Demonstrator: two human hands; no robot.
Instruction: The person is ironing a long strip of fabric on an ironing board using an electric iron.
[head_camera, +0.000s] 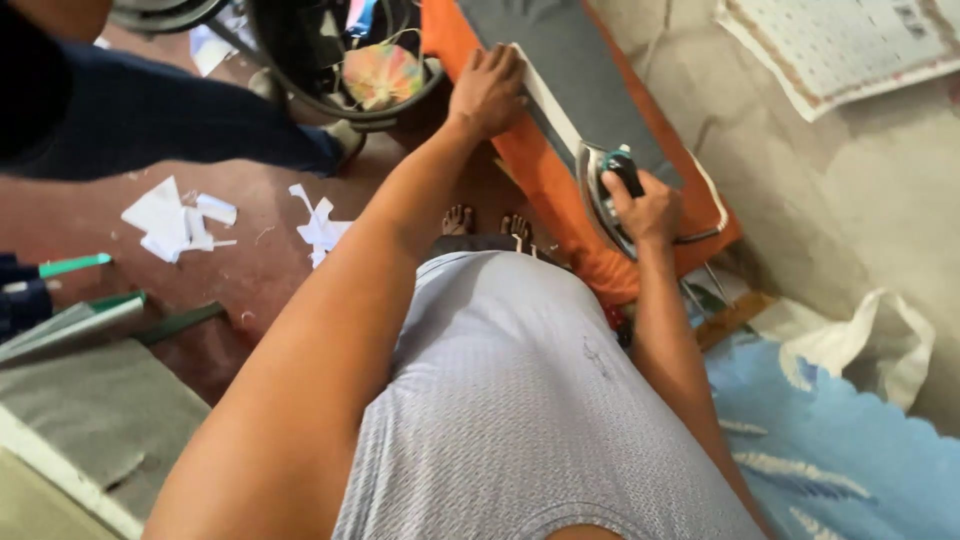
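Two hands work on a long orange board (540, 175). An iron (605, 185) sits on grey cloth (590, 70) near the board's close end. The right hand (645, 205) wraps its fingers tight around the iron's dark handle. The cloth runs long, up and away from the iron. The left hand (488, 90) lies flat farther up, fingers spread, pressing the cloth's white edge (545, 95). Both arms reach out, nearly straight.

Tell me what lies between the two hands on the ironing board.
In the head view, a white strip edging the grey cloth runs from the left hand towards the iron, which the right hand grips.
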